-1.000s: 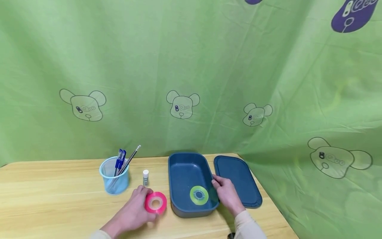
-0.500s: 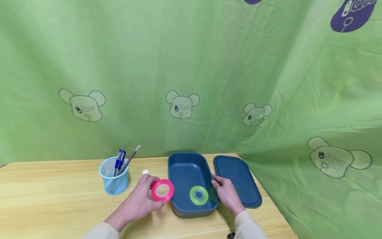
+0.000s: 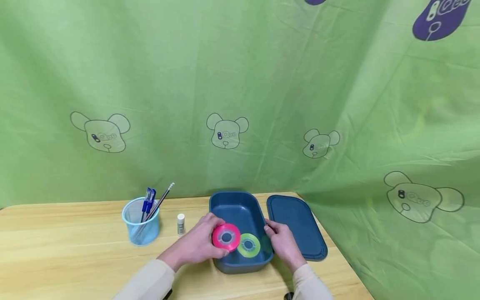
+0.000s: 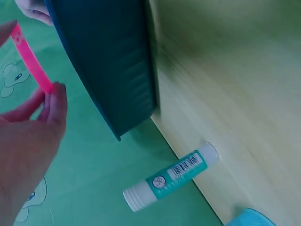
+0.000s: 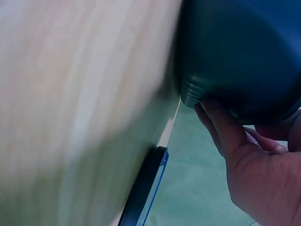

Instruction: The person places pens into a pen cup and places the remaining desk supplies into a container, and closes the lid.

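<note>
Item 1: pink tape roll (image 3: pixel 236 238), one. Location: in the left hand (image 3: pixel 202 241), raised above the blue box (image 3: pixel 243 269), at about 8 o'clock from the box's centre and clear of its rim. Grip: narrow pinch on the roll's outer edge, thumb on one side, fingers opposite. Fault foreseen: with so little edge held, a slip could have dropped the roll on its rim and set it rolling.

Item 2: green tape roll (image 3: pixel 256 245), one, flat on the box floor at 5 o'clock. Fault foreseen: a release too far towards 4 o'clock would likely have left the pink roll tilted across it.

Item 3: right hand (image 3: pixel 284 243), holding the box's wall at 3 o'clock, fingers against the outside. Fault foreseen: an uneven pull there could have shifted the box beneath the roll.

Item 4: glue stick (image 3: pixel 181 227), upright, at 9 o'clock from the box, near the left forearm. Fault foreseen: narrow-based, it might have toppled under a careless backward sweep.
</note>
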The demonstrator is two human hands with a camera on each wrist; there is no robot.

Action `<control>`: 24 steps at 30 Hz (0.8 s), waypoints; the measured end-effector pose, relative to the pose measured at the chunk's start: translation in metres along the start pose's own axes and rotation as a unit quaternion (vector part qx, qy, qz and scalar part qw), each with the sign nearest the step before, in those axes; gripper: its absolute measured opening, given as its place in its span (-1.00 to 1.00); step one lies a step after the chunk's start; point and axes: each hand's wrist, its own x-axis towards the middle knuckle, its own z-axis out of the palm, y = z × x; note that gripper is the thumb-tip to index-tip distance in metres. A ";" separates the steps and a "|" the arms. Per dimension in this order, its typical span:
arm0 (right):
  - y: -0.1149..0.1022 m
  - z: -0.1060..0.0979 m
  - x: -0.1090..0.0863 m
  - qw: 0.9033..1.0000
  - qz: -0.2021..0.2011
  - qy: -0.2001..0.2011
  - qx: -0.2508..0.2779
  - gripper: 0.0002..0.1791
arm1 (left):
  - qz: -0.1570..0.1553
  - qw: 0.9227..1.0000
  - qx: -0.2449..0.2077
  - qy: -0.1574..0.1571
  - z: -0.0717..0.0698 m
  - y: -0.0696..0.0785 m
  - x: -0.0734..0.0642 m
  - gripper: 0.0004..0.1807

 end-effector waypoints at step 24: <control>0.002 0.000 0.000 1.000 -0.002 0.003 -0.002 -0.61 | 0.015 0.960 0.213 -0.182 0.028 0.009 0.043 -0.60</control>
